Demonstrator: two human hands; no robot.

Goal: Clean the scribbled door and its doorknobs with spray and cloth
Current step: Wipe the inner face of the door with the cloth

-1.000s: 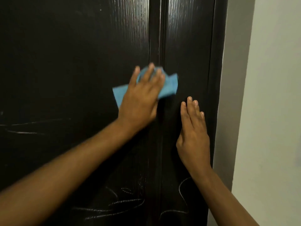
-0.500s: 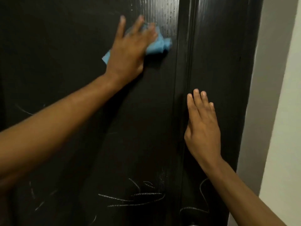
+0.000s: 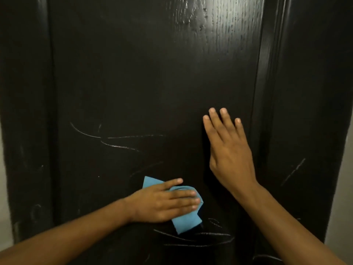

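A black wood-grain door (image 3: 149, 83) fills the view. White chalk scribbles (image 3: 116, 139) cross its middle left, and more scribbles (image 3: 193, 239) run along the bottom. My left hand (image 3: 162, 202) lies flat on a blue cloth (image 3: 186, 221) and presses it against the lower door, just above the bottom scribbles. My right hand (image 3: 228, 150) rests flat on the door with fingers spread, up and to the right of the cloth, holding nothing. A wet sheen (image 3: 215, 18) shows near the top. No doorknob or spray bottle is in view.
A raised vertical moulding (image 3: 267, 92) runs down the right side of the panel, with a faint scratch mark (image 3: 293, 171) beyond it. Pale wall shows at the far left edge (image 3: 3, 217) and far right edge (image 3: 343, 197).
My left hand has swept the cloth from high on the door down to the lower middle. My right hand stays flat on the door, and the view has shifted left.
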